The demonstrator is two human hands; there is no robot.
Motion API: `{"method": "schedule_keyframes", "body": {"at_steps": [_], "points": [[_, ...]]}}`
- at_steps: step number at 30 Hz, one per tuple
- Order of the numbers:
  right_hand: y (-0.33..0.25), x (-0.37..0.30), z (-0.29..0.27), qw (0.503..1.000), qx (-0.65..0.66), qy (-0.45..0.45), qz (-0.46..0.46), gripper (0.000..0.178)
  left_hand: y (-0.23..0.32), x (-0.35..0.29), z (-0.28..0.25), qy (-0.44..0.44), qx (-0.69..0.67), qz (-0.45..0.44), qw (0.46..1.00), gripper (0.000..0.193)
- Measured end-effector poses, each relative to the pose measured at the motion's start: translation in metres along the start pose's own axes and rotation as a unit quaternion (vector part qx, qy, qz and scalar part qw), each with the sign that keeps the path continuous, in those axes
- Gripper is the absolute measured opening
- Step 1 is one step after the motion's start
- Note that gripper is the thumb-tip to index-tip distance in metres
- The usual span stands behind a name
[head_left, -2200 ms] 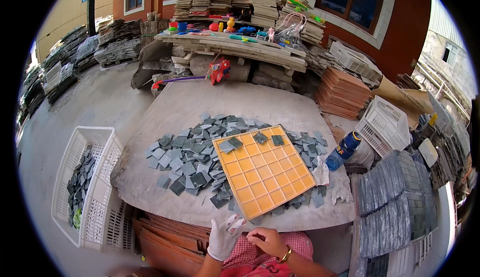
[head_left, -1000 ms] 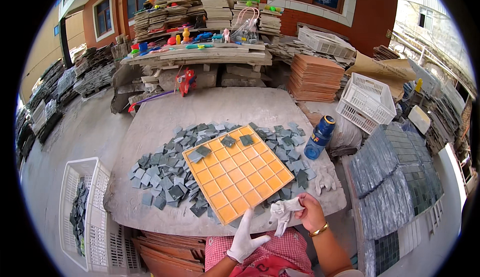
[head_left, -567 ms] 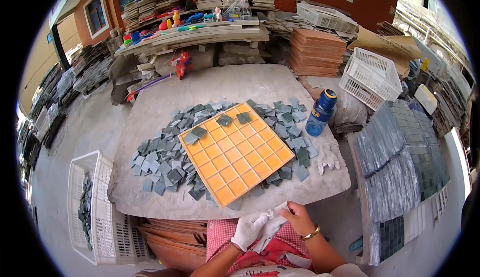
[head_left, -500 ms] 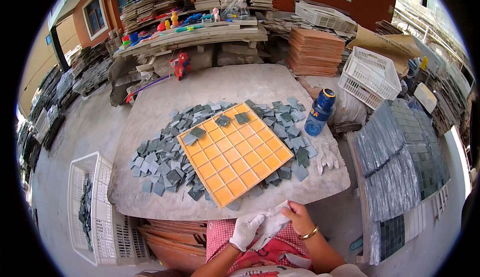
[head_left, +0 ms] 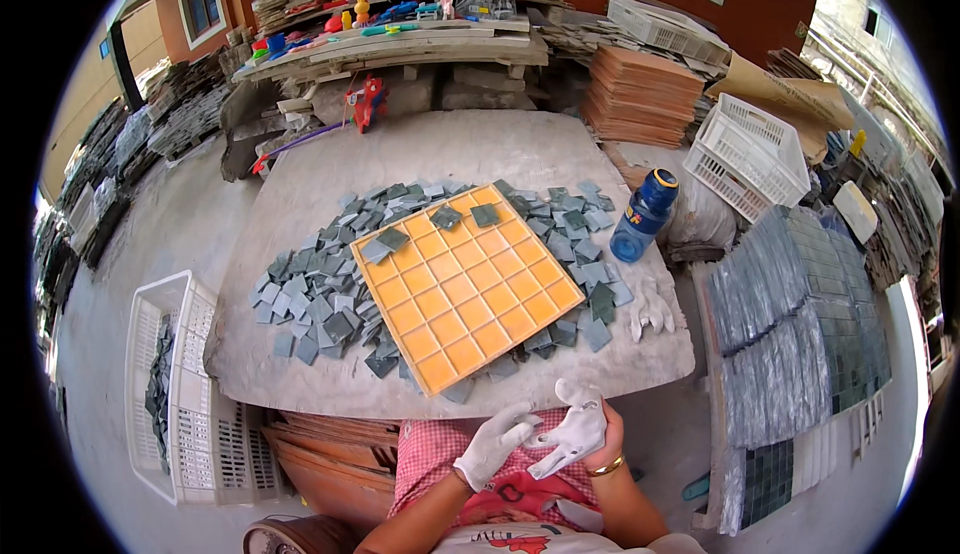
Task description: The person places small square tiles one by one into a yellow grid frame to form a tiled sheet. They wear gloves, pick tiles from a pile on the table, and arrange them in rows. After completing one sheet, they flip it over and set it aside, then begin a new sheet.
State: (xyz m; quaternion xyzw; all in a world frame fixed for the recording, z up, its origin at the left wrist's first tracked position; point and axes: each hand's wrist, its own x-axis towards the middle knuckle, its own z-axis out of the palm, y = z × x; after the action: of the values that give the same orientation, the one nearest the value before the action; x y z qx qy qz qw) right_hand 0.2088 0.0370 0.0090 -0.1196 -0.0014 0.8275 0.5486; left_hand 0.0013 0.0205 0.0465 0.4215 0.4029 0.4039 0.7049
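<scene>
A white glove covers my left hand (head_left: 492, 444), whose fingers point toward my right hand with a small gap between thumb and fingertips. My bare right hand (head_left: 608, 436), with a gold bangle at the wrist, grips a loose white glove (head_left: 570, 429). That glove hangs partly spread, its fingers pointing up and toward the left hand. Both hands are in front of my lap, just off the near edge of the table (head_left: 290, 384). Beyond them lies a yellow gridded tray (head_left: 470, 294), tilted on the heap, with a few grey-green tiles (head_left: 445, 217) near its far edge.
Loose stone tiles (head_left: 310, 304) surround the tray. A blue bottle (head_left: 645, 216) and another white glove (head_left: 652, 311) are at the table's right. A white crate (head_left: 190, 394) stands on the left; wrapped tile stacks (head_left: 770, 354) on the right. A red toy (head_left: 368, 104) lies at the far edge.
My right hand has raised the loose glove and turned it, so its fingers now spread upward. My left hand has let go of it and opened slightly. The view has shifted a little.
</scene>
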Motion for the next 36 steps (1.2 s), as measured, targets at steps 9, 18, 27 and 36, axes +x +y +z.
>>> {"method": "schedule_keyframes", "body": {"at_steps": [9,18,27,36], "points": [[0.006,0.022,-0.053,0.996,-0.049,0.037,-0.058,0.024,0.020,-0.019,0.069,-0.030,0.464,0.399,0.790,0.024],[0.011,0.013,-0.033,0.977,-0.163,0.080,-0.112,0.024,0.007,-0.015,0.055,0.075,0.323,0.219,0.918,0.021],[0.032,0.015,-0.034,0.781,-0.555,0.161,-0.239,0.016,0.002,0.000,0.044,0.084,0.284,0.027,0.955,0.025],[0.029,-0.021,0.059,0.628,-0.746,0.123,-0.186,0.017,0.003,0.002,0.039,0.163,0.228,0.019,0.960,0.022]]}}
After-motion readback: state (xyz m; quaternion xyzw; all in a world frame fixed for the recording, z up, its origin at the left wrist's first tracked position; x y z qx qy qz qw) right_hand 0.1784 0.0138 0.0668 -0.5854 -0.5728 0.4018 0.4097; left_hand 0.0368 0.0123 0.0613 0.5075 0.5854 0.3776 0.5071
